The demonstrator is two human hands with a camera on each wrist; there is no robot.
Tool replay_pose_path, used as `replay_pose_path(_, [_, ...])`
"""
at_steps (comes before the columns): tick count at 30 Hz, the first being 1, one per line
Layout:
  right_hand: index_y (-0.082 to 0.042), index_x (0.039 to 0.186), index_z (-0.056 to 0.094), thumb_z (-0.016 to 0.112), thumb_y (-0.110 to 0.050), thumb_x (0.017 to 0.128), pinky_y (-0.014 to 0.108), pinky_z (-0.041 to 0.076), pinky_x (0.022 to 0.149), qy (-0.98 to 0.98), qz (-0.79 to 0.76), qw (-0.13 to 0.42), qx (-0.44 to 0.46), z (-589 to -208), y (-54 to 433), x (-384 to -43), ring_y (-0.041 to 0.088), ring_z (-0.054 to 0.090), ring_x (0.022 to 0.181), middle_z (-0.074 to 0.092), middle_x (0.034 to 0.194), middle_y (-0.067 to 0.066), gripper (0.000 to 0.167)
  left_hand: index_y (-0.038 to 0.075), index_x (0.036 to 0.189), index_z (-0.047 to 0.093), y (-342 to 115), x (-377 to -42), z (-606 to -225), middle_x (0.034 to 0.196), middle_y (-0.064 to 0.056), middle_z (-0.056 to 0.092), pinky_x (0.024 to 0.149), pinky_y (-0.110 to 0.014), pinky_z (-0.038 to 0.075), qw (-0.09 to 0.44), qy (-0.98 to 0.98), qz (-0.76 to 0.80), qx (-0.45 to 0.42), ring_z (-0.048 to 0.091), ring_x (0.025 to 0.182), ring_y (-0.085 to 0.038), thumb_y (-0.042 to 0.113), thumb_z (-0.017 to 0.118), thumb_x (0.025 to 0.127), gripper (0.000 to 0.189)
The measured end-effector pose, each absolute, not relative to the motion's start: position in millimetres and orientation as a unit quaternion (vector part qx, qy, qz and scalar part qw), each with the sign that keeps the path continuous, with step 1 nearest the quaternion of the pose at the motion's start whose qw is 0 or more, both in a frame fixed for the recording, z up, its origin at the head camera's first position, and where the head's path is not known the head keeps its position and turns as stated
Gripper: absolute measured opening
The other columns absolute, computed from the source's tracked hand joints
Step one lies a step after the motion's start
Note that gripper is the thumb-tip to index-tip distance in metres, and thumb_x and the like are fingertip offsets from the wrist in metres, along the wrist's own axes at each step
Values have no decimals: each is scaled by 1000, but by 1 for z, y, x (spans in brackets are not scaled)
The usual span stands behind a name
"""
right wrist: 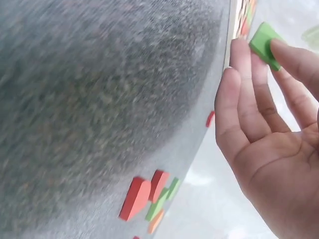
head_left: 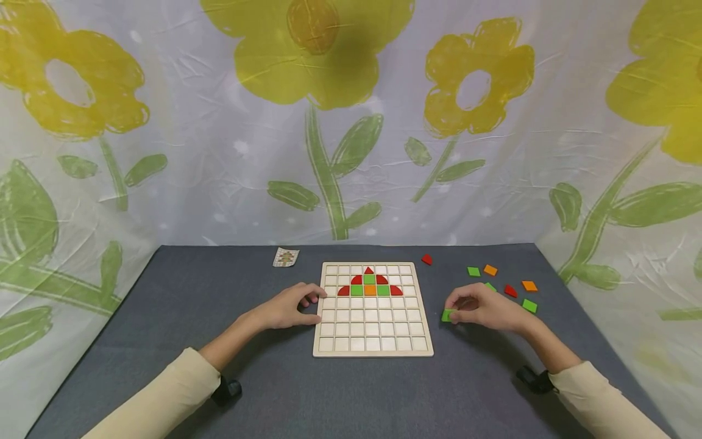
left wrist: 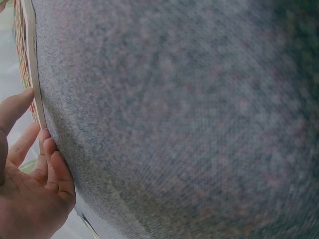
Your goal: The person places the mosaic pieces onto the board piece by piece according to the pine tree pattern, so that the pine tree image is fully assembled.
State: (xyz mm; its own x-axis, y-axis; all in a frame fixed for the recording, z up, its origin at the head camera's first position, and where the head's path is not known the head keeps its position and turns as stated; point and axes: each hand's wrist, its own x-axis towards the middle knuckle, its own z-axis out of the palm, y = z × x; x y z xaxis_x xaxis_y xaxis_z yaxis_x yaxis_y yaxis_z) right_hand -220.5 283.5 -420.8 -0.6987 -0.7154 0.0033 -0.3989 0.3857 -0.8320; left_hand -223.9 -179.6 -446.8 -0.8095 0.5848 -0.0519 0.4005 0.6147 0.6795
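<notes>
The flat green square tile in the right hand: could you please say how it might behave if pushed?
The green square tile is probably stiff: its edges look straight as the right hand pinches it. Pushed flat-side down, it would likely slide, not roll, given its corners.

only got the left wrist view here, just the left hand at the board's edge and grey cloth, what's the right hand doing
Observer: The right hand pinches a green piece, off to the right of the board.
Operator: pattern's a blur edge-on for me, what's in the middle of it
Observer: In the lowest filled row as the head view shows it, an orange square sits between two green squares.
Operator: and anything lying left of the board
Observer: Yes, a small patterned card lies there, level with the board's far end.
</notes>
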Motion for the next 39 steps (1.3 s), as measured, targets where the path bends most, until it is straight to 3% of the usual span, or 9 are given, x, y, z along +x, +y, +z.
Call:
replay_pose_path(14, [1, 110, 68, 74, -1, 93, 46, 57, 71, 798, -457, 150, -365, -428, 261, -229, 37, 68, 80, 69, 94, 16, 18, 5, 134, 59, -180, -223, -447, 111, -6, 54, 91, -46, 47, 133, 890, 339, 276, 56, 101, -25, 19, 78, 94, 46])
replay_pose_path(22, [1, 109, 69, 73, -2, 94, 39, 56, 67, 790, -462, 134, -382, -432, 240, -235, 38, 66, 78, 70, 93, 17, 15, 4, 134, 58, -180, -223, -446, 112, -7, 54, 92, -46, 47, 135, 887, 342, 279, 56, 102, -26, 19, 77, 94, 47])
replay_pose_path(28, [0, 108, 70, 74, -3, 94, 31, 54, 69, 795, -459, 135, -373, -436, 224, -241, 34, 64, 77, 70, 94, 11, 15, 3, 134, 58, -179, -222, -446, 111, -7, 54, 91, -45, 47, 134, 885, 344, 284, 56, 101, -25, 18, 77, 94, 46])
replay_pose_path(39, [2, 103, 70, 74, 0, 92, 38, 57, 79, 794, -452, 120, -389, -438, 188, -251, 28, 66, 83, 69, 93, 11, 12, 3, 133, 59, -179, -224, -447, 110, -6, 53, 91, -46, 47, 132, 888, 339, 280, 56, 101, -25, 19, 77, 94, 46])
